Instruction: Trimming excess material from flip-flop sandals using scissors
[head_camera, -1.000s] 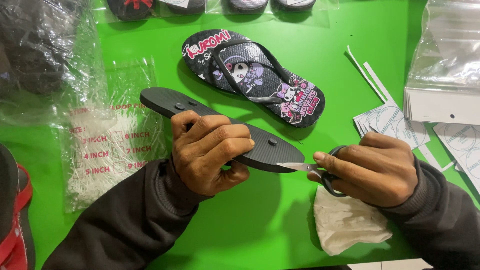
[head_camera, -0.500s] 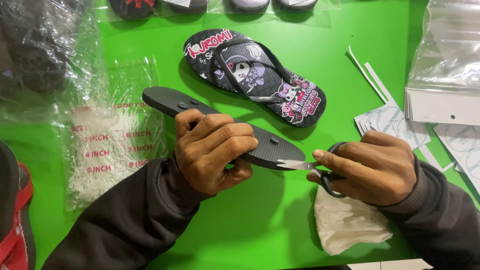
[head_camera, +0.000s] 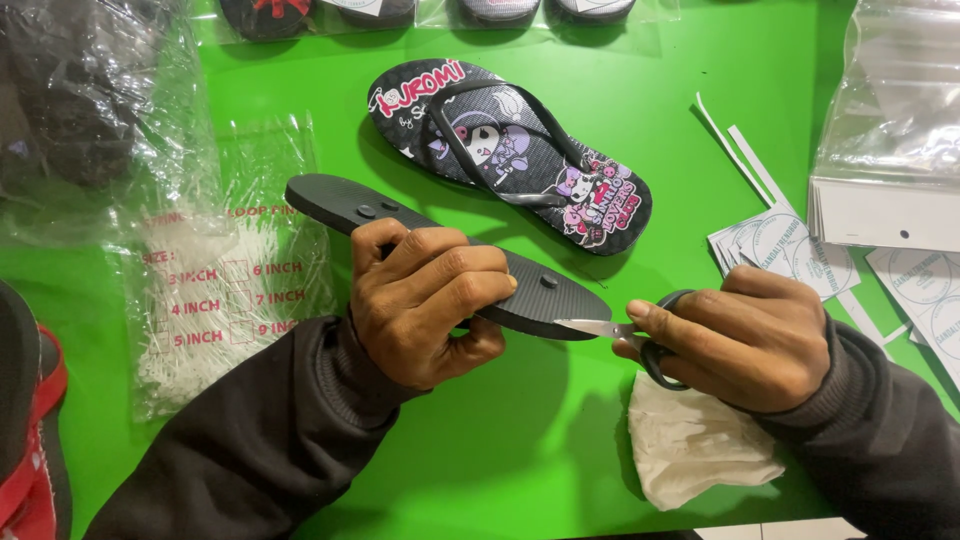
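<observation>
My left hand (head_camera: 425, 300) grips a black flip-flop (head_camera: 545, 290) held upside down, its dark sole facing up above the green table. My right hand (head_camera: 745, 340) holds black-handled scissors (head_camera: 610, 328), and their blades touch the sole's near edge at its right end. A second flip-flop (head_camera: 510, 150) lies strap up on the table behind them, black with a printed cartoon figure. Both my sleeves are dark.
A clear bag of white loop pins (head_camera: 225, 290) lies left. A crumpled white cloth (head_camera: 695, 450) sits under my right wrist. Paper tags (head_camera: 790, 255) and clear bags (head_camera: 890, 130) are at right. A red and black sandal (head_camera: 30, 430) sits at far left. Bagged sandals line the far edge.
My left hand has shifted the upside-down flip-flop slightly right and up. The scissors stay at the sole's right end.
</observation>
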